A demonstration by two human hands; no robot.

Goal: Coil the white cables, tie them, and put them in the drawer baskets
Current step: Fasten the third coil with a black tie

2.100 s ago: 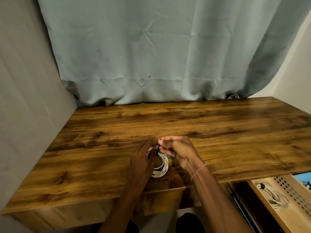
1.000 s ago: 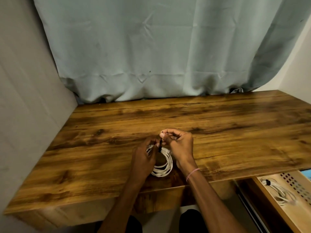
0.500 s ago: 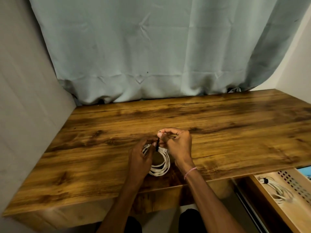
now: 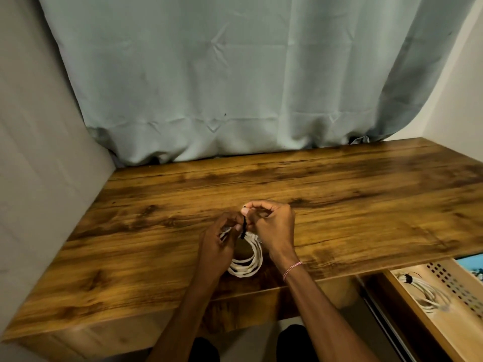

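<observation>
The tie [image 4: 243,227] is pinched at its upper end between thumb and forefinger of the right hand [image 4: 274,226]. Its lower part and the top of the coil [image 4: 249,265] are gripped in the curled fingers of the left hand [image 4: 218,246]. The tie is judged not yet fastened. Were either pinch eased before it is cinched, the thin strip could be drawn out of the fingers, and the loops, left free on the near side of the grip over the desk [image 4: 366,205], could spring apart. Were only some strands caught, the rest would be left slack. Lower and to the right of the grip, a tied cable [image 4: 431,296] lies in the open basket [image 4: 465,333]; a loose bundle could be tangled with it there.
</observation>
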